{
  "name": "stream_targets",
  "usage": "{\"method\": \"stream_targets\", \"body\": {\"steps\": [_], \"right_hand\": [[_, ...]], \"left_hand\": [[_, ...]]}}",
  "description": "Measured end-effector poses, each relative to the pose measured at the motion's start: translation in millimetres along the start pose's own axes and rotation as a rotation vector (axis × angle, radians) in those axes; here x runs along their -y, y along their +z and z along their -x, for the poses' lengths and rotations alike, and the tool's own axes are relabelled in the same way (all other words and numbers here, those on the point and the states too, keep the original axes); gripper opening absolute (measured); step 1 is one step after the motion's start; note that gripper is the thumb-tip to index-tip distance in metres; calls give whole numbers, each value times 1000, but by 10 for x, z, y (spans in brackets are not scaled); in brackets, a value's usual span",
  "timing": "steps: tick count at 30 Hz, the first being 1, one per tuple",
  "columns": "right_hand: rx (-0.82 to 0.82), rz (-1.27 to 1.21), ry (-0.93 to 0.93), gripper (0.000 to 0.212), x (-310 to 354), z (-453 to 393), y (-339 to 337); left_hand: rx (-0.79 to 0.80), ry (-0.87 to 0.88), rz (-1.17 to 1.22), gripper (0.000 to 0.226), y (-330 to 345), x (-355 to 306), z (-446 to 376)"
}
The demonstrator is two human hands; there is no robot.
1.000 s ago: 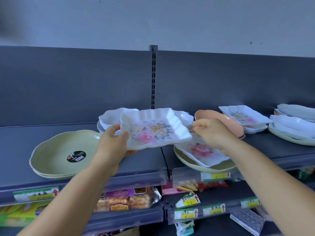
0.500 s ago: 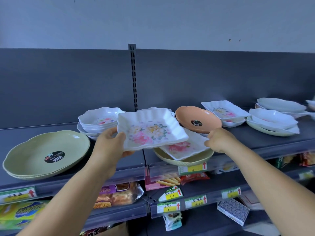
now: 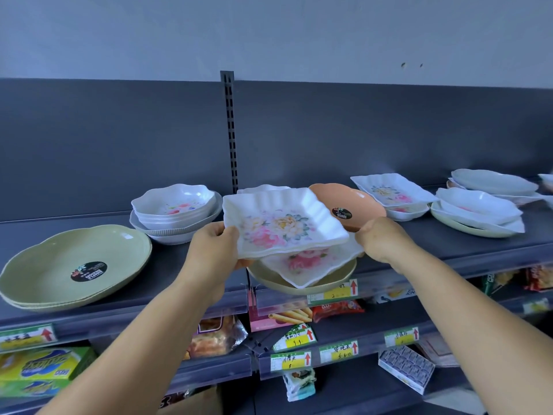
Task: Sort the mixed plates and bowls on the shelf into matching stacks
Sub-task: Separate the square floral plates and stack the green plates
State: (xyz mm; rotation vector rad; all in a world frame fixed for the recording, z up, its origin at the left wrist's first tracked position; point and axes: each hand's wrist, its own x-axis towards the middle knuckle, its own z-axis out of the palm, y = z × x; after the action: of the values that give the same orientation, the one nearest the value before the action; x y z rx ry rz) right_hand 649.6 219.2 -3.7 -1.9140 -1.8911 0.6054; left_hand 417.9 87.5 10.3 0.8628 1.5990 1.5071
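1. The right hand [image 3: 381,242] has left the rim of the orange bowl [image 3: 348,206] and now grips the right corner of the lower flowered square plate [image 3: 311,265], which lies in the green plate [image 3: 302,287].
2. The orange bowl, tilted up a second ago, now lies flatter on the shelf [image 3: 449,250].
3. The camera view has shifted right along the shelf.

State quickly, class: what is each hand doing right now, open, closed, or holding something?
Left hand: holds the upper square floral plate by its left edge.
Right hand: fingers curled at the lower square floral plate's right corner, apparently gripping it.
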Motion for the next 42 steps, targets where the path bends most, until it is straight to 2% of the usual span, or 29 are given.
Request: {"method": "stream_targets", "body": {"steps": [3,10,21,24,27,29,35,40,42], "right_hand": [[-3,-48,-16,25,-1,-3,38],[-58,-179,-52,22,-48,23,149],[-192,-233,-107,31,146,192,311],[-194,-283,-105,28,182,179,329],[-174,-337,-91,25,193,166,333],[-163,-394,-73,27,191,151,351],[-66,-454,-122,32,190,184,317],[-40,-507,-158,46,299,247,247],[-29,-503,-179,49,316,277,232]], "left_hand": [[-1,-7,-11,28,73,-7,-3],[-3,-32,-30,29,152,5,-1],[-77,-83,-35,16,196,8,-61],[-79,-78,-69,14,197,-11,-62],[-63,-111,-86,27,169,17,-130],[-12,-132,-37,17,154,-7,-116],[128,-136,148,28,52,33,-158],[123,-130,214,52,-58,87,-237],[150,-133,211,51,-76,100,-245]]}}
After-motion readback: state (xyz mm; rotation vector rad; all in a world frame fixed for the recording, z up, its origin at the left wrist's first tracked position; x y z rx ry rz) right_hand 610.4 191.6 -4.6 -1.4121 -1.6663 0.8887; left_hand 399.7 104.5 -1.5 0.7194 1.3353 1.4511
